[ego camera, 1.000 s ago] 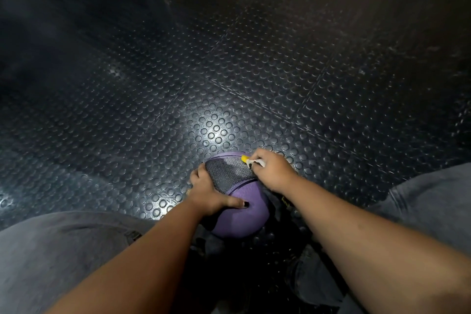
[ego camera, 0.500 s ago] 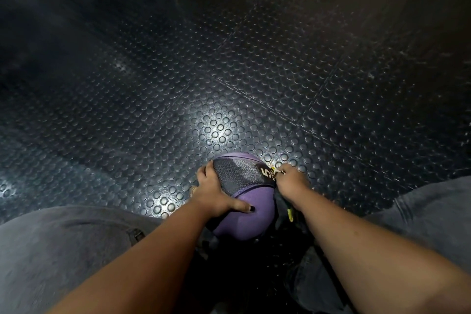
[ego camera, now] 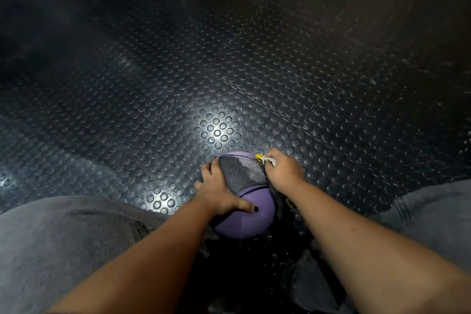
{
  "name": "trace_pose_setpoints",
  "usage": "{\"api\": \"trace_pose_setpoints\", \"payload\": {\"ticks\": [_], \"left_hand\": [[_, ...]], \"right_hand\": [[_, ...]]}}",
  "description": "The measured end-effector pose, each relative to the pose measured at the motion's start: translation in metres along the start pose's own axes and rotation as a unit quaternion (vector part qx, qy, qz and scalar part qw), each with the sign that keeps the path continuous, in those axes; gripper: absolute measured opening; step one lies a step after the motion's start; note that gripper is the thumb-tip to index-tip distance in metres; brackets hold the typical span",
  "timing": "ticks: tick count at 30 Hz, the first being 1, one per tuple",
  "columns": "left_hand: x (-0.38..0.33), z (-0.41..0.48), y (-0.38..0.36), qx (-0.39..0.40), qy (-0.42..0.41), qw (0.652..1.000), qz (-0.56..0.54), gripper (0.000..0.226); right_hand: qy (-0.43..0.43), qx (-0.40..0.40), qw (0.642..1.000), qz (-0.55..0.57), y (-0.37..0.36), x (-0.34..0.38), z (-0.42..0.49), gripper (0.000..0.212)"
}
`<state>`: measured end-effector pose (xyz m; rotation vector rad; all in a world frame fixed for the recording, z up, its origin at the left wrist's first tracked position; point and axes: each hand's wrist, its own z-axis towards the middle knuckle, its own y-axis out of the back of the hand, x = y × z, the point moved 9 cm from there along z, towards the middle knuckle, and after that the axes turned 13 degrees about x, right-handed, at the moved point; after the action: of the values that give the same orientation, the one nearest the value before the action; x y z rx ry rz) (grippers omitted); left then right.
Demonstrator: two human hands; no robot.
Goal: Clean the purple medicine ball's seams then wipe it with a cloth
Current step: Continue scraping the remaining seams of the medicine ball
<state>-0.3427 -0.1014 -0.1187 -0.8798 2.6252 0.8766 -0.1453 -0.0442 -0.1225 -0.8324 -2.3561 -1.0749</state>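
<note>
Head view. The purple medicine ball (ego camera: 251,214) rests on a black studded rubber floor (ego camera: 178,84), between the person's knees in grey trousers (ego camera: 63,237). A grey textured panel (ego camera: 242,173) crosses the top of the ball. The left hand (ego camera: 216,191) lies over the ball's left side and holds it. Its fingers curve down the far left edge, and its thumb reaches across the purple surface below the panel. The right hand (ego camera: 283,170) sits at the ball's upper right, its fingers closed on a small yellow-and-white tool (ego camera: 265,159). The tool's yellow end meets the ball at the panel's far right corner. What kind of tool it is cannot be told.
</note>
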Motion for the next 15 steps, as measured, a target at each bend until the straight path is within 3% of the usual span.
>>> {"api": "trace_pose_setpoints", "payload": {"ticks": [11, 15], "left_hand": [[-0.011, -0.002, -0.003, 0.005, 0.002, 0.999, 0.034, 0.175], [-0.015, -0.005, -0.005, -0.003, 0.02, 0.998, 0.051, 0.17]], "right_hand": [[-0.152, 0.05, 0.986, 0.052, -0.015, -0.06, -0.003, 0.038], [-0.137, 0.042, 0.985, 0.094, -0.013, -0.055, -0.009, 0.033]]}}
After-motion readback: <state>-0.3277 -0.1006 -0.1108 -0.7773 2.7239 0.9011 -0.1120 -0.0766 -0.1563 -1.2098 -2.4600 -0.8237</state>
